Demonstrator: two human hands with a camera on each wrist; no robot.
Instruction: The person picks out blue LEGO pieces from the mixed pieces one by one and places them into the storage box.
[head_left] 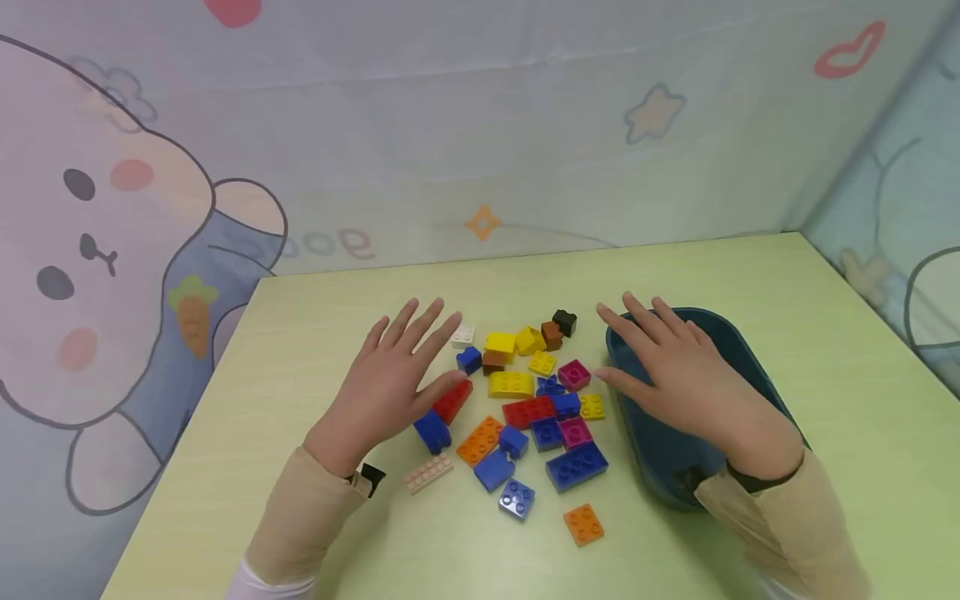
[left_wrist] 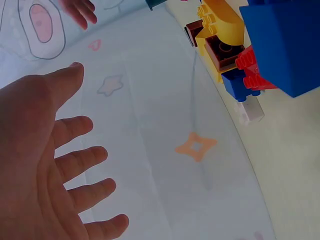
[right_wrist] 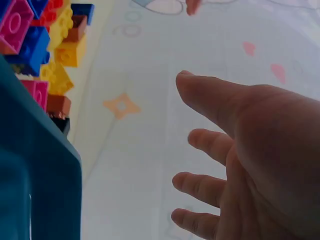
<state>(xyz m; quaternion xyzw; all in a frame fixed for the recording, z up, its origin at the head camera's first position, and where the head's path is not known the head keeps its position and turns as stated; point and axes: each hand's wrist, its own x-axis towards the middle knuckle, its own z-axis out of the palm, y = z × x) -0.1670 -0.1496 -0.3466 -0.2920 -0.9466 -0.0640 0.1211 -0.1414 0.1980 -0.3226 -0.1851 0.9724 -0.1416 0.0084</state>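
L hand [head_left: 382, 387] & R hand [head_left: 678, 387] sit nearest the cam, fingers of both straight & spread, gripping nothing; prob. above the surface [head_left: 862, 333], ht. hard to tell. By L thumb: part-hidden red brick [head_left: 454, 402], w/ a blue brick [head_left: 432, 432] just on its near side; white brick [head_left: 462, 337] beside L index tip. R thumb tip pts. at a magenta brick [head_left: 574, 375], v. close; R palm's over the dark teal bin [head_left: 652, 454]. Betw. both sets of fingers: main brick pile [head_left: 528, 412], mixed colours. Farther off, wearer's side: orange sq. brick [head_left: 583, 525]. Beyond fingertips: printed backdrop [head_left: 525, 125]. Step looks like a pause, no brick picked; a pick would call for lowering one hand & pinching a single brick w/o nudging nbrs.
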